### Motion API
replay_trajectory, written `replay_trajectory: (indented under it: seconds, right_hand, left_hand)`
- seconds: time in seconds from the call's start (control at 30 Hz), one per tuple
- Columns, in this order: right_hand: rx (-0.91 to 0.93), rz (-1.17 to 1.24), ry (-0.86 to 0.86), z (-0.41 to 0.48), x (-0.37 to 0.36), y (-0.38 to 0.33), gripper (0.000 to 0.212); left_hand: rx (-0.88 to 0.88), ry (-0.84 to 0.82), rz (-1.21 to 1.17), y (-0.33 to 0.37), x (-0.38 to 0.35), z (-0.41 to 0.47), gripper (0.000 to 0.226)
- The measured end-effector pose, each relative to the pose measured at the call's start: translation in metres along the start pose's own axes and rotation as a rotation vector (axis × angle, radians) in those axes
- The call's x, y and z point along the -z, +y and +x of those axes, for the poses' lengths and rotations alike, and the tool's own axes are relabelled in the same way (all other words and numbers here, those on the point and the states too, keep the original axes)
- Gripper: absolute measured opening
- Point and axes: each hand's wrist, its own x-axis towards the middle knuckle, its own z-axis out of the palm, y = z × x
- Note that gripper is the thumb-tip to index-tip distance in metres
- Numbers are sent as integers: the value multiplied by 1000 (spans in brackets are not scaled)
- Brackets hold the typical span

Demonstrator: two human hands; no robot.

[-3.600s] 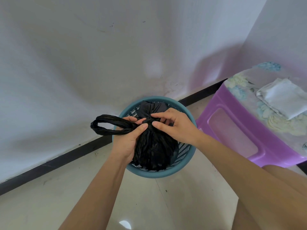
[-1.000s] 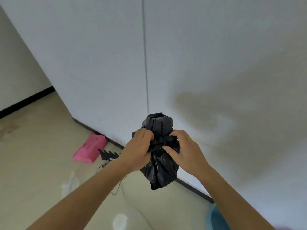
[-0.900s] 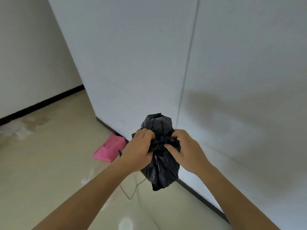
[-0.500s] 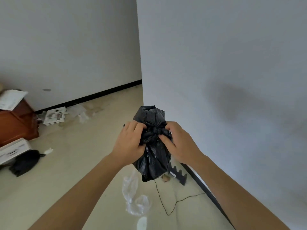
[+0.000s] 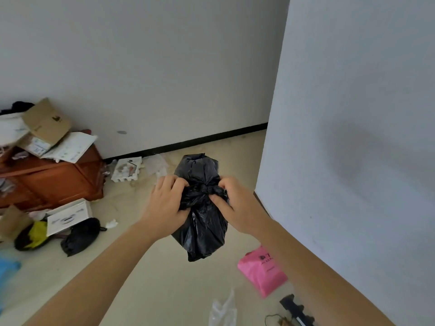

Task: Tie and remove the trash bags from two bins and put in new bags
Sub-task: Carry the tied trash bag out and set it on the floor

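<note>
A plain white back wall (image 5: 146,67) meets the glossy beige tiled floor (image 5: 150,278) along a black skirting strip (image 5: 188,143). A second white wall (image 5: 353,137) juts forward on the right, its corner edge running down to the floor. At the left stands a reddish-brown wooden cabinet (image 5: 54,180), heaped with flattened brown cardboard (image 5: 46,123) and white papers (image 5: 70,147). Soft, even daylight falls across the walls.
</note>
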Motion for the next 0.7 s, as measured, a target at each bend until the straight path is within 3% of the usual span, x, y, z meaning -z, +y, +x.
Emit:
replay_trajectory:
  seconds: [0.2,0.4,0.57,0.7]
  right_hand:
    - [28,-43,-86,164,-59,31,21]
    - [-58,-80,-94,331,-95,78,20]
    - [-197,-77,16,435,-71,136,25]
    - [-300,-113,89,492,-44,204,28]
  left_hand:
    - [81,-25,-73,-129,-39,97,43]
    - [28,-99,-210,-244,-83,235,52]
    - [-111,-223,-316,-278,-106,383,79]
    - [-207,-253,-391,-275,-152,494,57]
